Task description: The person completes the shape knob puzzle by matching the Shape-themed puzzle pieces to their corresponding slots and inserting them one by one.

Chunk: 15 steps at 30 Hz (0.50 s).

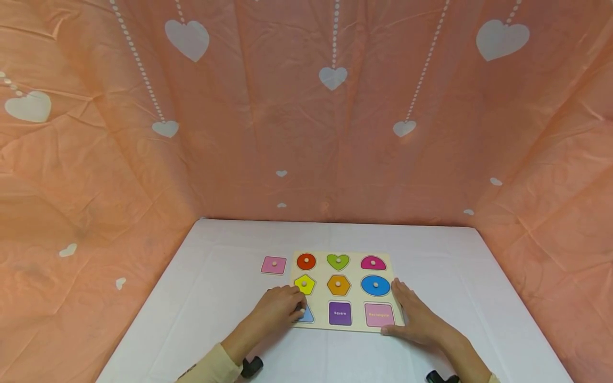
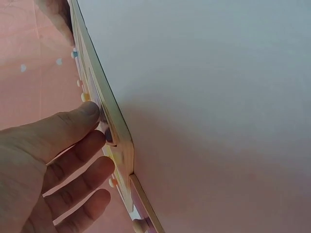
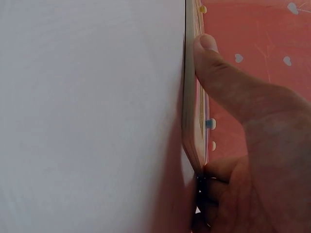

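A cream shape puzzle board [image 1: 316, 321] lies on the white table. My left hand [image 1: 280, 304] is at its near left corner, pinching the knob of the light blue triangle piece [image 1: 306, 316], which lies in or over its slot. In the left wrist view, the thumb [image 2: 73, 121] and index finger are close together at the board's edge. My right hand [image 1: 419, 317] rests around the near right corner, its thumb [image 3: 214, 63] on the near edge and its fairly straight fingers along the right side. The purple square slot [image 1: 340, 321] and pink rectangle slot [image 1: 379, 322] show printed words and no knobs.
Knobbed pieces fill the upper two rows, among them a red circle [image 1: 306, 258], a green heart [image 1: 338, 264] and a blue oval [image 1: 375, 290]. A pink knobbed piece [image 1: 274, 269] lies left of the board. Orange heart-patterned cloth [image 1: 306, 143] surrounds the white table [image 1: 239, 239].
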{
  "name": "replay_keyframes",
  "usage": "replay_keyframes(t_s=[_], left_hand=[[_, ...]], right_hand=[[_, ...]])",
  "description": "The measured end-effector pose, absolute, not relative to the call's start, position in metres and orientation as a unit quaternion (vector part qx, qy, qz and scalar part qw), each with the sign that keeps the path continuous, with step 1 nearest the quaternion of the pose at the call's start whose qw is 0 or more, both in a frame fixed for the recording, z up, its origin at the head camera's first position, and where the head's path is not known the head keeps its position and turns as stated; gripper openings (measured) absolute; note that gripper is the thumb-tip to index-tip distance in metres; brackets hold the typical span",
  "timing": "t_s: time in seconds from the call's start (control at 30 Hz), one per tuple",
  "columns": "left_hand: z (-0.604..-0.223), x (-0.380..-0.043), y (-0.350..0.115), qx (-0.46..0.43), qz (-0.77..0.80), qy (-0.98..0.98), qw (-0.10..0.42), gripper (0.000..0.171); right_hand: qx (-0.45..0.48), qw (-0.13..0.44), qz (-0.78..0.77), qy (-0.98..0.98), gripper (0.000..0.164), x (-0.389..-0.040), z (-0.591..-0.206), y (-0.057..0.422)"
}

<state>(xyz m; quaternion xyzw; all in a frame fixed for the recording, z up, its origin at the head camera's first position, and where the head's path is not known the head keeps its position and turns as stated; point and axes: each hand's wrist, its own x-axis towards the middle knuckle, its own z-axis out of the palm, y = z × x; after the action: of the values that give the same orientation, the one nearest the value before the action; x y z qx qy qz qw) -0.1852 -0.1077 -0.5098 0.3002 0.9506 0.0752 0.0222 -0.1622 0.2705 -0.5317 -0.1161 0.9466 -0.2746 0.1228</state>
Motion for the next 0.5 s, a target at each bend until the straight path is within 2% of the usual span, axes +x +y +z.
replay_keyframes(t_s=[0.5], left_hand=[[-0.5114, -0.1850, -0.1075, 0.291, 0.078, 0.953, 0.021, 0.017]], right_hand=[[-0.110, 0.126, -0.274, 0.947, 0.131, -0.1616, -0.5310, 0.2698]])
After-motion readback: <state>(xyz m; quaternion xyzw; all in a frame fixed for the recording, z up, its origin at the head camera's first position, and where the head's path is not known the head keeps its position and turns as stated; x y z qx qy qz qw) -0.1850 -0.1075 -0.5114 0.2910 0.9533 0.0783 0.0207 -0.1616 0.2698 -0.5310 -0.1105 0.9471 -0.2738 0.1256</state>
